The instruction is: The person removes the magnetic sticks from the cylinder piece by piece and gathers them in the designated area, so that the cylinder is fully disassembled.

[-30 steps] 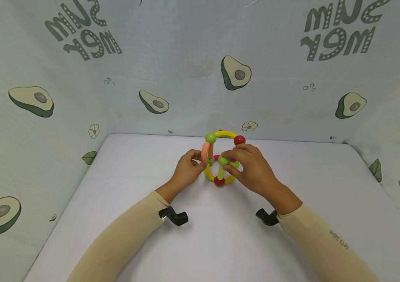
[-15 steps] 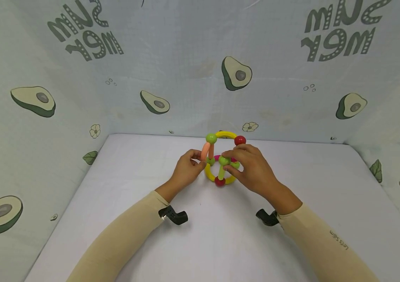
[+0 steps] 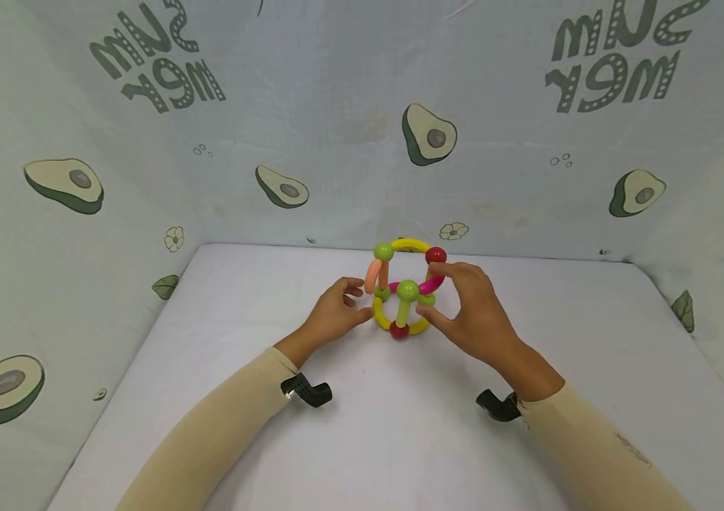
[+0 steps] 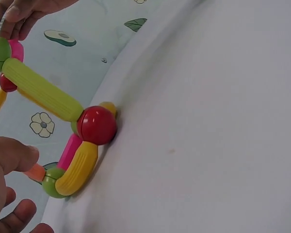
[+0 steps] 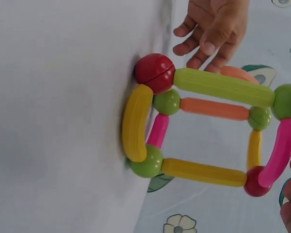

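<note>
A frame of magnetic sticks and balls [image 3: 403, 312] stands on the table between my hands. Yellow and pink curved sticks form its base ring, with straight uprights above. On its left, a peach curved stick [image 3: 373, 276] hangs from a green ball. A pink curved stick [image 5: 281, 153] joins the near green ball [image 3: 408, 290] to a red ball [image 5: 258, 181] at the top. My left hand [image 3: 333, 312] is beside the peach stick, fingers loosely bent, holding nothing. My right hand [image 3: 480, 316] is spread at the right side, index fingertip overlapping the frame below the upper red ball.
A white cloth covers the table [image 3: 362, 426]. Behind it and at the sides hangs a pale curtain [image 3: 349, 106] printed with avocados. A black wrist camera [image 3: 307, 390] sits on my left sleeve, another black camera [image 3: 498, 405] on my right.
My right hand has let go of the near green ball and drawn back right, uncovering the pink stick. My left fingers have come off the peach stick. The frame stays standing.
</note>
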Tool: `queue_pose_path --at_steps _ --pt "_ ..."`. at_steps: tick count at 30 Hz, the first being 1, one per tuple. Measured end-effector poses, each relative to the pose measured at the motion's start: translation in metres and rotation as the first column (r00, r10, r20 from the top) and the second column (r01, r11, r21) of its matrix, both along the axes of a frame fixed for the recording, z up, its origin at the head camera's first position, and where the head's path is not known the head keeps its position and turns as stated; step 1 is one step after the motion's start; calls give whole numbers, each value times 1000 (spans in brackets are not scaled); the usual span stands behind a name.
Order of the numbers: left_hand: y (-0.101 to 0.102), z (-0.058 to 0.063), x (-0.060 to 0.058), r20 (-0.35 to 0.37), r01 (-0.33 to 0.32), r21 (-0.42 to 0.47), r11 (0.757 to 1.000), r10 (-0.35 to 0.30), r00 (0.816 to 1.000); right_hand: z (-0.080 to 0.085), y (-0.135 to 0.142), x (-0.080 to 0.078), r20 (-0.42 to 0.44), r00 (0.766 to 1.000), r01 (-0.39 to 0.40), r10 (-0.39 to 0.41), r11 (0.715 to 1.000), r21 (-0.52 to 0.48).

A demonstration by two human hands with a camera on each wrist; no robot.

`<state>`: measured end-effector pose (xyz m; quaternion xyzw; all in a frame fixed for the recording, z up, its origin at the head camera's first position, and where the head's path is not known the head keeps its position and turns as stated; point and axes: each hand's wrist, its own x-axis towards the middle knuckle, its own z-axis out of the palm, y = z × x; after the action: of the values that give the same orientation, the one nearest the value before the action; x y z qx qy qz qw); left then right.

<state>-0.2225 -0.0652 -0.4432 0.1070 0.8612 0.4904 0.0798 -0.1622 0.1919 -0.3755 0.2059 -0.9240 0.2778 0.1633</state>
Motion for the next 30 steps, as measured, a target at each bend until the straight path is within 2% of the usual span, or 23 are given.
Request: queue_pose_path --at_steps 3,6,8,11,13,15,20,26,30 --pt "-4 -3 -2 -13 41 -81 996 -42 999 -6 9 4 78 994 84 -80 995 -58" --pt "-7 -5 -5 -30 80 -145 986 -85 996 -15 18 5 190 971 158 -145 986 -58" --pt "-8 -7 -7 -31 104 -174 979 -111 993 -22 22 3 280 945 183 -168 983 -27" --pt "-9 -9 -10 -28 136 -200 970 -144 989 -34 25 -1 408 892 191 -192 981 44" --pt "-8 -11 -13 -27 152 -217 964 -162 986 -43 24 -5 468 861 181 -198 980 82" --pt "-7 -12 -15 -32 160 -239 958 -172 984 -51 22 -8 500 843 168 -196 981 102" --pt "-4 -17 -20 -65 161 -309 937 -190 980 -62 16 -13 526 832 140 -176 984 109" --pt "-3 -22 -25 -103 169 -348 922 -216 971 -62 7 -14 537 827 129 -168 986 110" --pt "-1 -21 -25 -88 170 -369 914 -216 972 -61 4 -14 549 820 111 -159 987 120"
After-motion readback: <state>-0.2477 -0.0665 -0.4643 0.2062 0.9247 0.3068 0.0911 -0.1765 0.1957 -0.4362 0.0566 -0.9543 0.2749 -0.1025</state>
